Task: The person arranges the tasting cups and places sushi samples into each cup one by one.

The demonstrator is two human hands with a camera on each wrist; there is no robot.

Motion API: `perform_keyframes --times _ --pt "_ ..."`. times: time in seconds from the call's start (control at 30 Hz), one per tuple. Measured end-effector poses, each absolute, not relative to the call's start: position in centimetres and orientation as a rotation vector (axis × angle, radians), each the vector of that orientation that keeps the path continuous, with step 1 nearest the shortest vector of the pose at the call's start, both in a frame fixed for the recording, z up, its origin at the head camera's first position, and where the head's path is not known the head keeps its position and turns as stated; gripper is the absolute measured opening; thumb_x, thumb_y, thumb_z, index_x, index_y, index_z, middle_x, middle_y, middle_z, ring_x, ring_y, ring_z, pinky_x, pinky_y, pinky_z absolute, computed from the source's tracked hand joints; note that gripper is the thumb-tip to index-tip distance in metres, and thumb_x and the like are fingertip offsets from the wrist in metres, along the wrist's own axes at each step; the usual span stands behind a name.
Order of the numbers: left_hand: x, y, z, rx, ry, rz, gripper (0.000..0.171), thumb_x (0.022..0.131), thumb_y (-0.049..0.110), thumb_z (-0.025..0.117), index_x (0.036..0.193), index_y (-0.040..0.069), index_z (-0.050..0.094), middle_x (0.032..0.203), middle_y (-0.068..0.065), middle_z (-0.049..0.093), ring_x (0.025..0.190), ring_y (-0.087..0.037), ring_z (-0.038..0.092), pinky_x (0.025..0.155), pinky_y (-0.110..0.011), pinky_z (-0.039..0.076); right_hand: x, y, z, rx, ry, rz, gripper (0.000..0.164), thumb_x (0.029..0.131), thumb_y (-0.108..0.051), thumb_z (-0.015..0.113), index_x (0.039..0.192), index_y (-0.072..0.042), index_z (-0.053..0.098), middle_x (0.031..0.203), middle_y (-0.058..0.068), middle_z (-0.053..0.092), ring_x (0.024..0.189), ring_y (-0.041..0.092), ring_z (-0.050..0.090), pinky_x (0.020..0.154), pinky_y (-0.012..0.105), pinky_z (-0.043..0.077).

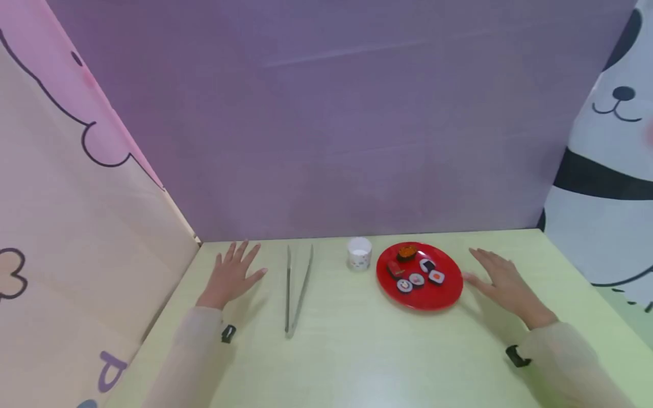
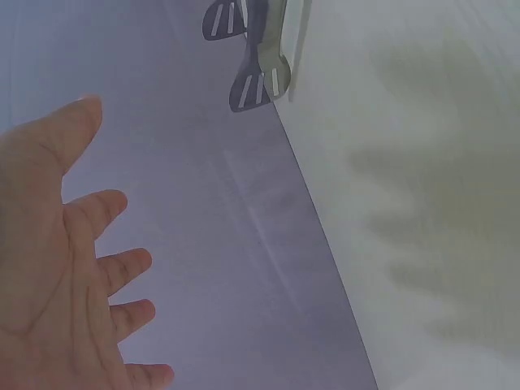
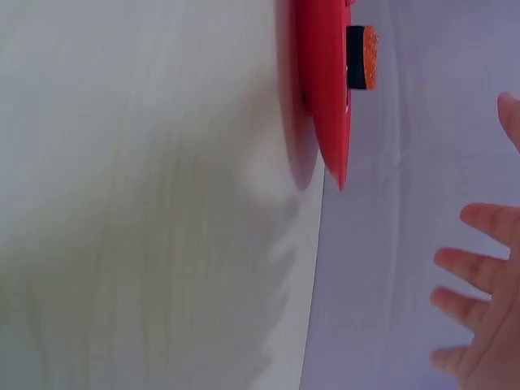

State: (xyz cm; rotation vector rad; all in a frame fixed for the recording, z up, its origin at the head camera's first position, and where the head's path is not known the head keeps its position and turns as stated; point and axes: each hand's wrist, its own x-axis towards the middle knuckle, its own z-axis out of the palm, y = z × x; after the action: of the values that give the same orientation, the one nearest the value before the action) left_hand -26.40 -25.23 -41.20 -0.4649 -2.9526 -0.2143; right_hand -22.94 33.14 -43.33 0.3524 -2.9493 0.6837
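My left hand (image 1: 234, 277), fingers spread and holding nothing, is over the left part of the table. To its right lie metal tongs (image 1: 288, 294), arms parted; their slotted ends (image 2: 252, 85) show in the left wrist view. Beside the tongs stands a small white patterned cup (image 1: 359, 254). A red plate (image 1: 433, 300) bears several sushi pieces, among them one with an orange top (image 1: 406, 253) and dark sides, and a white roll with an orange centre (image 1: 436, 276). My right hand (image 1: 505, 286), also empty with fingers extended, is just right of the plate.
The pale table (image 1: 336, 362) ends at a purple backdrop (image 1: 326, 124). A cartoon-printed sheet (image 1: 102, 238) borders the left side, and a panda-printed sheet (image 1: 602, 226) borders the right. Dark bands (image 1: 517, 356) are on both wrists.
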Motion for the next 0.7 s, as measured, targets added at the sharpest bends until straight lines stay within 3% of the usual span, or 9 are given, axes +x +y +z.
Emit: perform_keyframes --times 0.13,0.4,0.57,0.7 --pt "-26.5 -24.5 -41.1 -0.480 -2.956 -0.234 0.067 0.095 0.048 0.047 0.149 0.013 0.027 0.153 -0.022 0.019 0.138 -0.047 0.013 0.104 -0.069 0.010 -23.2 31.8 -43.2 0.345 -2.998 0.769 0.081 0.090 -0.047 0.057 0.148 -0.003 0.021 0.147 0.029 0.024 0.131 0.049 0.022 0.098 0.069 0.023" --pt "-26.6 -23.6 -40.7 -0.564 -2.962 -0.313 0.065 0.096 0.045 0.047 0.148 0.012 0.028 0.150 -0.022 0.027 0.137 -0.048 0.018 0.103 -0.069 0.014 -23.8 29.2 -42.5 0.334 -3.026 0.896 0.084 0.088 -0.045 0.062 0.147 -0.001 0.021 0.148 0.027 0.024 0.131 0.048 0.023 0.096 0.067 0.030" --pt "-26.6 -23.1 -40.8 -0.642 -2.944 -0.345 0.064 0.095 0.041 0.051 0.147 0.009 0.031 0.143 -0.024 0.038 0.132 -0.048 0.030 0.102 -0.066 0.022 -24.3 27.8 -42.5 0.426 -2.977 1.011 0.080 0.087 -0.039 0.065 0.146 -0.001 0.026 0.144 0.026 0.033 0.126 0.046 0.033 0.087 0.058 0.046" --pt "-26.7 -22.7 -41.2 -0.688 -2.940 -0.372 0.064 0.095 0.039 0.052 0.147 0.009 0.030 0.143 -0.025 0.038 0.132 -0.047 0.031 0.104 -0.061 0.024 -24.6 26.2 -42.4 0.510 -2.944 0.978 0.073 0.087 -0.031 0.067 0.142 0.002 0.033 0.138 0.026 0.040 0.121 0.045 0.040 0.084 0.055 0.048"
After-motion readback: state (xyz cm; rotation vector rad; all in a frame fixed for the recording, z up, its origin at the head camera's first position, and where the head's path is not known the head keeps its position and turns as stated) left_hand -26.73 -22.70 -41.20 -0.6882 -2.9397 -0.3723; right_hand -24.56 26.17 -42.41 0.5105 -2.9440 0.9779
